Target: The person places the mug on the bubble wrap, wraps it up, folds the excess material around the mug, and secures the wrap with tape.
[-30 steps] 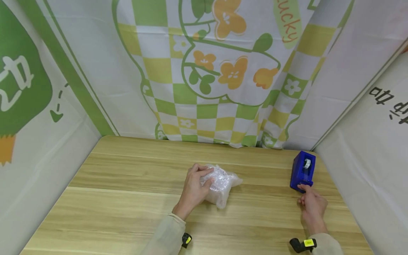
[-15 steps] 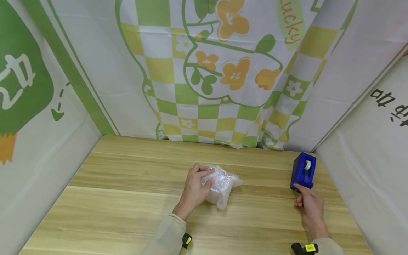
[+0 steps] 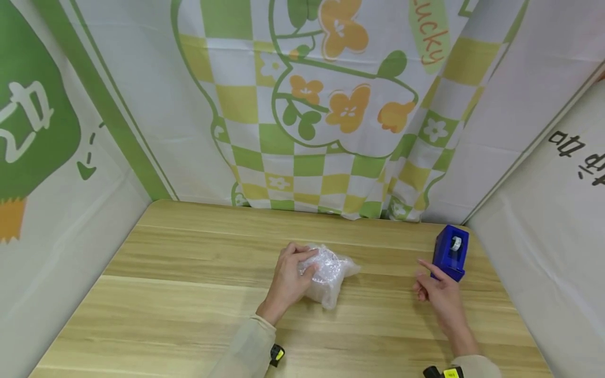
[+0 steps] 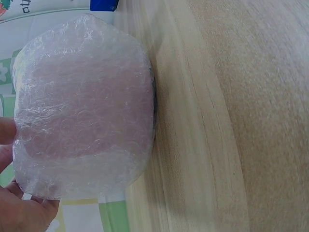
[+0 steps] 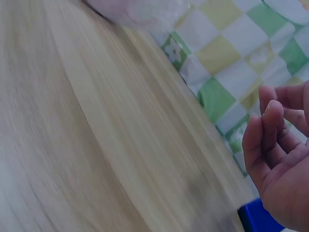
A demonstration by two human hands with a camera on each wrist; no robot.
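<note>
A bubble-wrapped package (image 3: 329,270) rests on the wooden table, left of the dispenser. My left hand (image 3: 289,275) grips its left side, thumb in front and fingers over the top. In the left wrist view, the clear bubble wrap (image 4: 87,106) covers something pinkish, its kind hidden. My right hand (image 3: 441,294) is just in front of a blue tape dispenser (image 3: 451,249), overlapping its lower left edge. Its index finger points toward the package. In the right wrist view, the right hand (image 5: 280,150) has bent fingers with tips close together. Whether clear tape is between them I cannot tell.
The wooden table (image 3: 189,294) ends at a green-and-yellow checked curtain (image 3: 326,173) at the back. White printed cloth walls (image 3: 557,226) close in both sides. The dispenser stands near the back right corner.
My right hand was at the dispenser's front cutting edge, slid left along it, and has come away toward the package. My left hand and the package have stayed put.
</note>
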